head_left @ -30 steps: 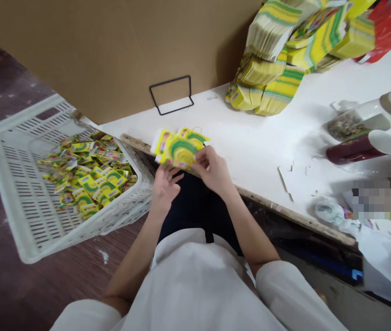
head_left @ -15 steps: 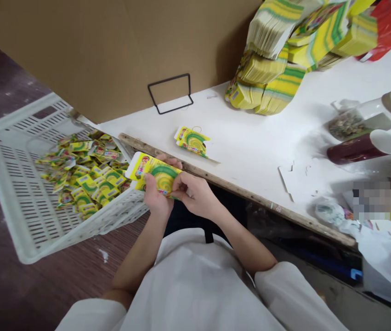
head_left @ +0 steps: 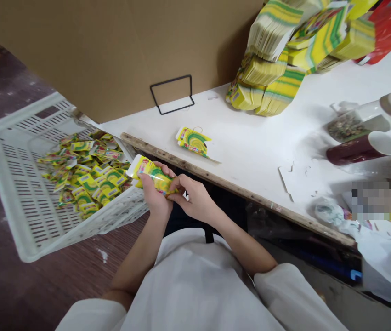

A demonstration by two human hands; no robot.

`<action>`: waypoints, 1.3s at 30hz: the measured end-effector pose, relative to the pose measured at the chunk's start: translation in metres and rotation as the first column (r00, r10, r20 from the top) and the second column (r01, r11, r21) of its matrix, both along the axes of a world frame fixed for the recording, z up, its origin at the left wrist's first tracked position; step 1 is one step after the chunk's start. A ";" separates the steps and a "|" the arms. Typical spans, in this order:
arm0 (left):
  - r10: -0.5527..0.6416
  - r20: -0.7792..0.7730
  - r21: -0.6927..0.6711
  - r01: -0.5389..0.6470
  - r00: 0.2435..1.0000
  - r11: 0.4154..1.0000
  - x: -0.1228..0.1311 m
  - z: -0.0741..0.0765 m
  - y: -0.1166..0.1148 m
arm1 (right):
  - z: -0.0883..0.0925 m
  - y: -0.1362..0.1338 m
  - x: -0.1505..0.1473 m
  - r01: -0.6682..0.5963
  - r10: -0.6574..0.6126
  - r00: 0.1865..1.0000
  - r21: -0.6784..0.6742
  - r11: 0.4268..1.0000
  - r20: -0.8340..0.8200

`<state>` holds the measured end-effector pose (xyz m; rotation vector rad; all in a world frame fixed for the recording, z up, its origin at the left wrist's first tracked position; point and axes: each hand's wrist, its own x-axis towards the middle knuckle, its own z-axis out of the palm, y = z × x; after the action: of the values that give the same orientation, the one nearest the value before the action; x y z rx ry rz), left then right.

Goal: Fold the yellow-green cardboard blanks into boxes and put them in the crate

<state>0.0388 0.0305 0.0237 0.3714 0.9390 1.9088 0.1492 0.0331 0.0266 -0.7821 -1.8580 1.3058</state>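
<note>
A small yellow and green printed cardboard box (head_left: 157, 177), with a white flap at its far left end, is held in front of me at the table's edge. My left hand (head_left: 156, 198) is wrapped round it from below, thumb on the printed face. At the box's right end the thumb and fingers of my right hand (head_left: 197, 197) pinch its edge; the part under the fingertips is hidden. Beyond my hands, another yellow and green carton (head_left: 192, 141) lies on the white table (head_left: 246, 151).
On my left stands a white slotted crate (head_left: 9, 197) holding many small yellow-green packs (head_left: 88, 184). Bundled flat cartons (head_left: 278, 89) are stacked at the back. A cardboard sheet (head_left: 112, 55) rises behind a black wire frame (head_left: 172, 111). A maroon cup (head_left: 350, 149) and a jar (head_left: 345, 126) lie right.
The box's printed face has turned and now catches a glare, its right end more covered by my right fingers. My right hand has shifted slightly left.
</note>
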 end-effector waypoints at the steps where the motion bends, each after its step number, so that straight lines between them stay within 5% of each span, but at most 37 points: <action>1: 0.001 -0.017 -0.003 -0.001 1.000 1.000 0.000 -0.001 0.000 | 0.000 0.000 0.000 0.007 -0.007 1.000 -0.005 1.000 0.001; 17: 0.067 -0.035 -0.061 -0.069 0.997 0.996 0.003 0.003 0.006 | 0.002 0.003 0.004 -0.001 0.002 1.000 -0.061 0.998 0.002; 39: -0.036 -0.027 -0.149 0.032 0.999 0.988 -0.002 -0.001 0.010 | 0.000 0.002 0.006 -0.040 0.041 0.999 -0.059 0.997 0.020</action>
<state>0.0363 0.0407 0.0229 0.3259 1.0802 1.7943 0.1551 0.0351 0.0264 -0.7957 -1.8688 1.3872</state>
